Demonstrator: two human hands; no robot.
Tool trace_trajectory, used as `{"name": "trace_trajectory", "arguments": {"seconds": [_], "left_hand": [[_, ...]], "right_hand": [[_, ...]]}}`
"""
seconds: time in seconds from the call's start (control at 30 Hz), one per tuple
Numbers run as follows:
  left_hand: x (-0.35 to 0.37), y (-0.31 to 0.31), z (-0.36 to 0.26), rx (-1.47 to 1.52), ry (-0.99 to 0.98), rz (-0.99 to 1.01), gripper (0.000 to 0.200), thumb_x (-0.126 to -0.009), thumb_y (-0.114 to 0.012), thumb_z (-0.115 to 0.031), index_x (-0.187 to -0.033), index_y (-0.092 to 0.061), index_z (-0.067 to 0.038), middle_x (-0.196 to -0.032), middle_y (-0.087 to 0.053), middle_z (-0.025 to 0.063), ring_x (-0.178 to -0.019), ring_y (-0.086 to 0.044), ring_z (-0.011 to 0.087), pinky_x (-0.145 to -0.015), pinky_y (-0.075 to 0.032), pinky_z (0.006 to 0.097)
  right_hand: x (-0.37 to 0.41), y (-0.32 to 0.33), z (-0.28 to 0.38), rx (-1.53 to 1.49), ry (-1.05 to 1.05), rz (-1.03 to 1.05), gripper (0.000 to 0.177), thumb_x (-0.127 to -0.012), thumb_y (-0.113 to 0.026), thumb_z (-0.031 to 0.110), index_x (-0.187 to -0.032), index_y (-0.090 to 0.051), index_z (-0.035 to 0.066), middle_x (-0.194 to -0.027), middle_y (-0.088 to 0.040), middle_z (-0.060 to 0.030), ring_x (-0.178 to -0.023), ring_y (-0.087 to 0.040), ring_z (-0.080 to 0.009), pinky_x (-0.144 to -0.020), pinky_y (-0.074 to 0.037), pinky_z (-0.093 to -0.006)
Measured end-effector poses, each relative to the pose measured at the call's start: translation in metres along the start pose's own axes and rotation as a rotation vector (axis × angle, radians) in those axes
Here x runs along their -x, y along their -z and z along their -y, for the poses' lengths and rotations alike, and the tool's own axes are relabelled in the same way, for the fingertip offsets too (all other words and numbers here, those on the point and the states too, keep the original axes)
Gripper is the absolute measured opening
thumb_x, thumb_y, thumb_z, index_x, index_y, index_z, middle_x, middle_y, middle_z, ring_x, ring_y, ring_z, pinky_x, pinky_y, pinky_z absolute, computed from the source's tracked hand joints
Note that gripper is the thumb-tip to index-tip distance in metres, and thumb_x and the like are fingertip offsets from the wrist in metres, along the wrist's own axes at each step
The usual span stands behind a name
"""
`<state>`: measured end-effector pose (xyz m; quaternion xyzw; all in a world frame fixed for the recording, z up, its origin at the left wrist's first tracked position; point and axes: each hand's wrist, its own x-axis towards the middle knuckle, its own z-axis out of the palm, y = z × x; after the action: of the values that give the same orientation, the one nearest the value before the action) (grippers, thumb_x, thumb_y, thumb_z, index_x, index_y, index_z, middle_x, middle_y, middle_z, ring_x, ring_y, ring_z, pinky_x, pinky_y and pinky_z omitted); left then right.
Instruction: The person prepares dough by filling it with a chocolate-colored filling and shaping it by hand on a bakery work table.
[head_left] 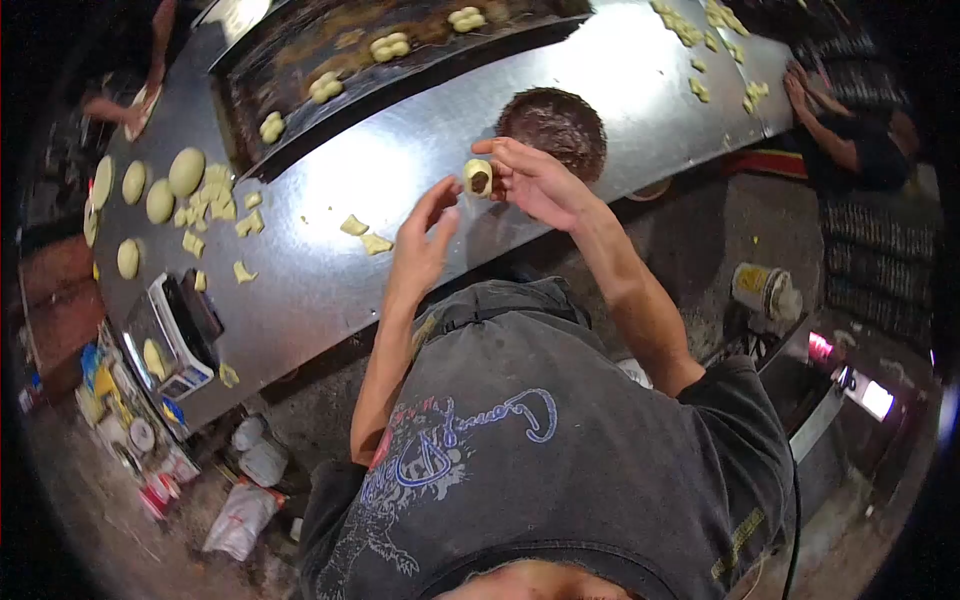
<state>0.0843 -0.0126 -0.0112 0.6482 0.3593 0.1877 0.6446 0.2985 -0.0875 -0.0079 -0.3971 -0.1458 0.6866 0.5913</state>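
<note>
A piece of pale dough wrapped partway round dark brown filling point(478, 178) is at the fingertips of my right hand point(540, 185), its filling showing on the near side. My left hand point(425, 240) is just left of it, fingers curved and apart, thumb away from them, with nothing in its grasp. Right behind my right hand sits a big round mound of dark brown paste point(552, 125) on the metal table point(330, 270). Two flat dough pieces point(365, 235) lie to the left of my left hand.
A dark baking tray point(300, 65) with several dough clusters lies along the far side. Dough balls point(187, 172), cut pieces point(215, 195) and a scale point(170, 335) are at left. More pieces point(690, 25) lie far right. Other people's arms point(825, 120) reach in at both ends.
</note>
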Motion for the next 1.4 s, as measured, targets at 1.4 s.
{"name": "trace_trajectory", "arguments": {"seconds": [1.4], "left_hand": [[0.112,0.131,-0.029,0.221,-0.42,-0.213,0.036,-0.101,-0.063,-0.015,-0.137,-0.063,-0.01,-0.129,-0.051,0.0026,-0.09,-0.052,0.0054,-0.072,-0.043,0.018]], "right_hand": [[-0.012,-0.224,-0.095,0.34,0.412,-0.072,0.027,-0.091,-0.077,0.015,-0.11,-0.062,0.001,-0.1,-0.064,-0.0041,-0.09,-0.062,-0.0095,-0.077,-0.052,-0.025]]}}
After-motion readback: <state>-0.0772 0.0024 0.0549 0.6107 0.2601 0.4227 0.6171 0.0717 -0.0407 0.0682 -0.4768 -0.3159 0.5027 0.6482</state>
